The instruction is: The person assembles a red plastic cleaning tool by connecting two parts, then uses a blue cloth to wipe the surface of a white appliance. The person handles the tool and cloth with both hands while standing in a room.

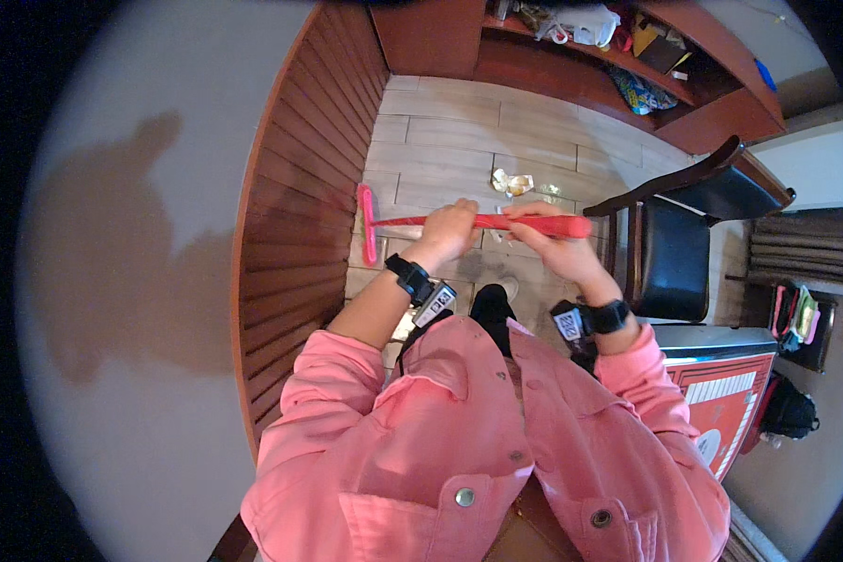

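Note:
Both hands grip the red handle (493,222) of a broom with a pink head (369,226). My left hand (452,228) is closed around the handle nearer the head. Close to the thick grip end, my right hand (544,235) holds the handle with its fingers wrapped over it. The broom head is low at the left, beside the slatted wood panel; whether its bristles touch the floor I cannot tell. Crumpled paper scraps (513,183) with yellowish stains lie on the tiled floor (449,126) beyond my hands. Small bits of litter (551,190) lie to their right.
Brown slatted panelling (302,211) runs along the left wall. A black-seated wooden chair (672,256) stands at the right, with a red-topped table (730,386) nearer me. Reddish wood shelving (548,67) holding bags and boxes stands ahead. A black bag (789,411) lies far right.

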The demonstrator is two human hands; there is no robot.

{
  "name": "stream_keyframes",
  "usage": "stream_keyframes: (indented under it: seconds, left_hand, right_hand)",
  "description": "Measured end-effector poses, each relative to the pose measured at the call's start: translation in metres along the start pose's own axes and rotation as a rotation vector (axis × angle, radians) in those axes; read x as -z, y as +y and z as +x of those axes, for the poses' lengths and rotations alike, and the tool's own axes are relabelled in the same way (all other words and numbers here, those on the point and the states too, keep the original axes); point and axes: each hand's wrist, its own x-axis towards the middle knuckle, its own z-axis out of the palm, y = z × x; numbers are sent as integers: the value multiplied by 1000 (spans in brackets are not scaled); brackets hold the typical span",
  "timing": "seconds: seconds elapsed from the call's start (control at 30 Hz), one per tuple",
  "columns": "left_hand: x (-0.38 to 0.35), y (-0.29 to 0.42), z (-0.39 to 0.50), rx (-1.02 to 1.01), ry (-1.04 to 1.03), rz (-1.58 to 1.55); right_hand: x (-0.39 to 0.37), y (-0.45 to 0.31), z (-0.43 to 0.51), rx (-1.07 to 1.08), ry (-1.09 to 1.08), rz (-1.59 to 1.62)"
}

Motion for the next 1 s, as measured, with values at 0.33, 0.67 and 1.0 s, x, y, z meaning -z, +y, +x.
stream_keyframes:
  seconds: [0.33,0.67,1.0]
  left_hand:
    - [-14,31,41,-129,17,-180]
    - [7,37,122,-347,159,-416]
    - [38,28,153,-590,236,-357]
  right_hand:
    - [58,-23,4,11,-28,-156]
    - [88,-73,51,275,48,-448]
    - [81,-73,56,444,160,-584]
